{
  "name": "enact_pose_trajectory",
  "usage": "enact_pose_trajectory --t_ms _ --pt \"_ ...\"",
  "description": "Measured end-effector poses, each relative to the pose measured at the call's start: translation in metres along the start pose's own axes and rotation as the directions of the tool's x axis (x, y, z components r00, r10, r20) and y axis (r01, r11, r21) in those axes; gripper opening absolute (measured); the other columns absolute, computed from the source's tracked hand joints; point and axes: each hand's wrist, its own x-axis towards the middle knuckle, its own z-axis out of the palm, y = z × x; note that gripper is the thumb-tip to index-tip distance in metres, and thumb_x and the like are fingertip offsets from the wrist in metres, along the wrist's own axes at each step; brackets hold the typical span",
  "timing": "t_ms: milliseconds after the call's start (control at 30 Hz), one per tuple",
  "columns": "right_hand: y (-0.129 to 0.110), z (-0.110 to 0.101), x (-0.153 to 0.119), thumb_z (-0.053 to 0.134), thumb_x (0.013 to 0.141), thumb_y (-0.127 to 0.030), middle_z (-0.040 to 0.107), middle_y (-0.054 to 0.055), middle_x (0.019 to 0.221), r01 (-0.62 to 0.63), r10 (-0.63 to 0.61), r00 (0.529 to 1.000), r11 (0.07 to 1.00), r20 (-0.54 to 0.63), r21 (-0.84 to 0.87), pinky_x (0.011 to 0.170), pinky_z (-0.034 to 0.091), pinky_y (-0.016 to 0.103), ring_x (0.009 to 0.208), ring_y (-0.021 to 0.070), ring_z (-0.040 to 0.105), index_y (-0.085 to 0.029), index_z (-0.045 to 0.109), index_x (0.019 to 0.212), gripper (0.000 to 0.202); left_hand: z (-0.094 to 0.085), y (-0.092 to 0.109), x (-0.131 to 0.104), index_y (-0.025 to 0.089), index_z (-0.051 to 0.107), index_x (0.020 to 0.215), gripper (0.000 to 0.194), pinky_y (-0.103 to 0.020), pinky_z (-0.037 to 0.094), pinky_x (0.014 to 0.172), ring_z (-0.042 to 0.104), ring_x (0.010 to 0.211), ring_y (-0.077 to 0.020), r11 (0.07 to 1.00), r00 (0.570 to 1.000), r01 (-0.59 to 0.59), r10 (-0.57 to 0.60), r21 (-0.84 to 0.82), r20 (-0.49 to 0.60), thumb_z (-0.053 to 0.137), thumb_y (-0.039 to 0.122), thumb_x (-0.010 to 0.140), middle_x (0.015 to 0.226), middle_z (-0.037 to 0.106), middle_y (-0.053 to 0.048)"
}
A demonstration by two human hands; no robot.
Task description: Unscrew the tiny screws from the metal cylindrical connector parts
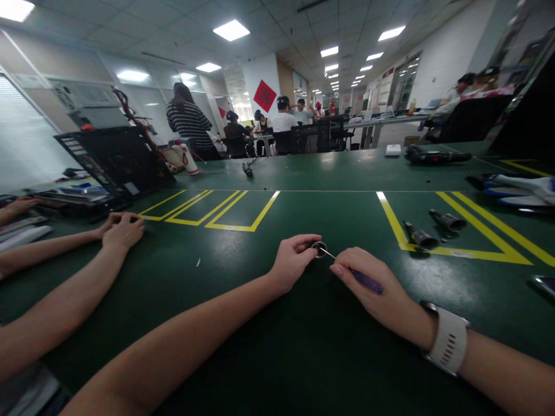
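Note:
My left hand [293, 260] pinches a small metal ring [319, 249] above the green table [243, 289]. Wrapped round the purple handle of a thin-tipped tool [366, 281] is my right hand [368, 277], with a watch on that wrist. The tool's thin metal shaft points left and its tip reaches the ring; whether it touches the ring's inner wall is too small to tell. Two dark metal cylindrical parts, one nearer [421, 237] and one farther [448, 221], lie inside the yellow tape outline at the right, with tiny pieces beside them.
Another person's hands [124, 228] rest at the table's left side. A small dark part [247, 169] and a white box [393, 150] lie toward the far edge. Blue-and-white items [520, 189] are at the right. A black open case [125, 162] stands at the left.

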Motion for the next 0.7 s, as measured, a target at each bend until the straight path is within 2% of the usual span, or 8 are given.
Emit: enact_pose_trajectory --t_ms 367,700 --pt "-0.0014 0.0003 -0.0004 0.043 0.092 -0.025 0.061 0.003 0.079 0.036 -0.035 0.999 0.998 0.023 -0.051 0.067 0.045 0.032 0.074 0.0162 0.054 -0.020 0.058 0.083 0.018 -0.0036 -0.0032 0.0003 0.013 0.069 0.096 0.025 -0.031 0.054 0.078 0.067 0.082 -0.0175 0.989 0.997 -0.073 0.069 0.132 0.029 0.060 0.015 0.074 0.092 0.071 -0.008" --pt "-0.0026 0.0025 -0.0025 0.045 0.091 -0.022 0.061 0.004 0.080 0.058 -0.052 0.998 0.984 0.043 -0.166 0.068 0.044 0.033 0.074 0.0167 0.055 -0.020 0.058 0.082 0.016 -0.0036 -0.0063 0.0014 0.014 0.070 0.096 0.024 -0.033 0.054 0.079 0.067 0.081 -0.0180 0.981 0.994 -0.110 0.107 0.160 0.027 0.058 0.018 0.075 0.091 0.072 -0.007"
